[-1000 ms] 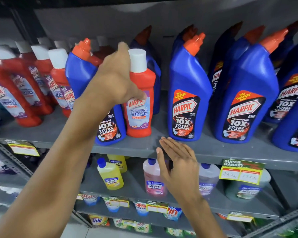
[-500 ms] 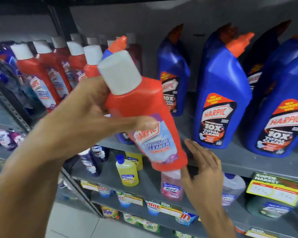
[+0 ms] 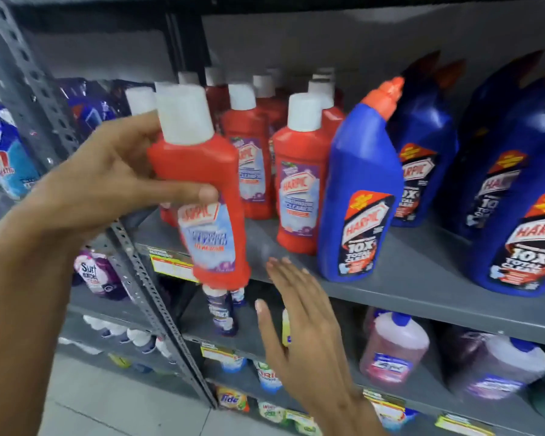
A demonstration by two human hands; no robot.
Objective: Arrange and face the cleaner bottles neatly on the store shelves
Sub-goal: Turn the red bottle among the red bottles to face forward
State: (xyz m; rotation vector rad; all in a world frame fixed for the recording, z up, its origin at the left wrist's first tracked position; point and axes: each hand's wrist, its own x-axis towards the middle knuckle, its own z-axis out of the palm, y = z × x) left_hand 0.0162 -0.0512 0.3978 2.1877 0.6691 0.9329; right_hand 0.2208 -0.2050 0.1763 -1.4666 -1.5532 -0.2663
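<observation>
One red bottle (image 3: 202, 196) is up in my left hand (image 3: 107, 184), lifted clear of the shelf (image 3: 422, 278) and tilted slightly, its white cap towards me. My thumb lies across its front just above the label, and my fingers (image 3: 132, 127) wrap round behind its shoulder. My right hand (image 3: 299, 322) hangs open just below the shelf's front edge, flat, its digits straight and close together, holding nothing.

The job looks partly done, as far as I can judge. A cluster of matching red bottles (image 3: 299, 180) stands upright at the left of this shelf, white caps up, the front labels facing me. Just to their right a blue bottle (image 3: 359, 196) with an orange angled spout stands at the front edge, with more blue ones (image 3: 523, 240) beside and behind it. Left to do: the bottle I hold needs a place among the reds, probably in the bare spot at the front left, label outward. The blue row may also want straightening.

Readable writing: "HARPIC" on both the red and the blue labels, and "10X TOTAL CLEAN" on the blue. The smaller print on the red is too blurred to read. Lower down I can make out "Surf" on a purple pouch (image 3: 95, 275) and "Tide" on a pack (image 3: 232, 399) near the floor. The yellow price tag (image 3: 170, 265) on the shelf edge cannot be read.
</observation>
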